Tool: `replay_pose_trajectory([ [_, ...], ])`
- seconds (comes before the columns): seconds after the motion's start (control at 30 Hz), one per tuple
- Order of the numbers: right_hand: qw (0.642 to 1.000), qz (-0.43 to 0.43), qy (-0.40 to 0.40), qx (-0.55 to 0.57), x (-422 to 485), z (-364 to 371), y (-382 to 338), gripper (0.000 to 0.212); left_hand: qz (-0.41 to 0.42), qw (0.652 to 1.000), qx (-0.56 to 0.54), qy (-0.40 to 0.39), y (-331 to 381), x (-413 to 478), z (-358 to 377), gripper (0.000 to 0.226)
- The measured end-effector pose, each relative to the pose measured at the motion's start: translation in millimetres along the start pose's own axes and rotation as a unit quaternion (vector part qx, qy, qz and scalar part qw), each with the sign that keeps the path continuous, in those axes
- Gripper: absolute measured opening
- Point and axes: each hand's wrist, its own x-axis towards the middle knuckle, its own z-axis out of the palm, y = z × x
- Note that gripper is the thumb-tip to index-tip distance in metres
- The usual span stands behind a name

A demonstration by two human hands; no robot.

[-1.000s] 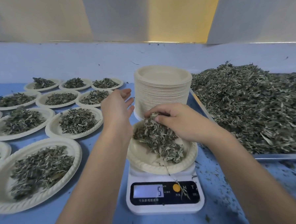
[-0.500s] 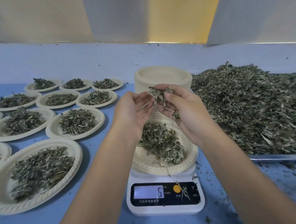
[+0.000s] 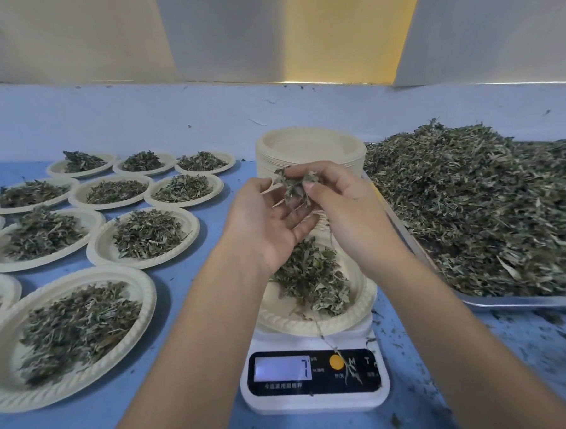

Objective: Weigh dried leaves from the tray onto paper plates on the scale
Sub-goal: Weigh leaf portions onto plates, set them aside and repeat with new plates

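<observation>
A white scale (image 3: 316, 399) stands near the front; its display (image 3: 282, 368) reads 7. On it rests a paper plate (image 3: 317, 324) with a small heap of dried leaves (image 3: 311, 280). Above the plate, my right hand (image 3: 343, 208) pinches a small clump of leaves (image 3: 295, 185) between thumb and fingers. My left hand (image 3: 265, 221) is held palm up just under that clump, fingers spread, touching the leaves. A long stem (image 3: 335, 352) hangs from the plate over the scale's front. At the right, a metal tray (image 3: 522, 301) holds a big heap of dried leaves (image 3: 481, 210).
A tall stack of unused paper plates (image 3: 311, 147) stands behind the scale. Several filled plates (image 3: 145, 236) cover the blue table (image 3: 188, 304) to the left, the nearest one (image 3: 71, 333) large at the front left. Leaf crumbs litter the table at the right front.
My right hand rose from the plate with a pinch of leaves and my left hand came in under it. The scale reading went from 5 to 6 to 7.
</observation>
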Motion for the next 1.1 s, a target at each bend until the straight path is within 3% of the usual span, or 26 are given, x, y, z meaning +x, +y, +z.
replay_pose_trajectory([
  [0.17, 0.997, -0.019, -0.002, -0.079, -2.6, 4.4, 4.6, 0.033, 0.002, 1.000, -0.012, 0.003, -1.8, 0.1, 1.0, 0.032],
  [0.3, 0.999, -0.009, -0.001, -0.047, -2.4, 3.4, 2.3, 0.031, -0.001, 1.000, -0.017, 0.010, -1.2, 1.5, 1.0, 0.031],
  [0.43, 0.993, 0.049, 0.043, 0.093, -0.3, 2.9, 1.0, 0.028, -0.002, 1.000, -0.025, 0.019, -1.6, 1.3, 1.1, 0.033],
  [0.6, 0.920, 0.162, 0.114, 0.338, 3.9, -8.3, 1.5, 0.026, -0.003, 1.000, -0.029, 0.011, 0.0, -1.2, 2.8, 0.040],
  [0.8, 0.867, 0.201, 0.133, 0.437, 6.2, -16.0, -0.9, 0.025, 0.001, 1.000, -0.021, 0.007, -2.4, -5.4, 8.0, 0.038],
  [1.0, 0.856, 0.174, 0.193, 0.447, 4.7, -52.5, -6.1, 0.024, 0.049, 0.999, 0.007, 0.005, -4.2, -3.8, 25.7, 0.032],
  [1.1, 0.878, 0.190, 0.264, 0.350, 5.4, -79.8, -1.2, 0.030, 0.033, 0.999, 0.033, -0.018, -16.8, -1.1, 49.0, 0.030],
])
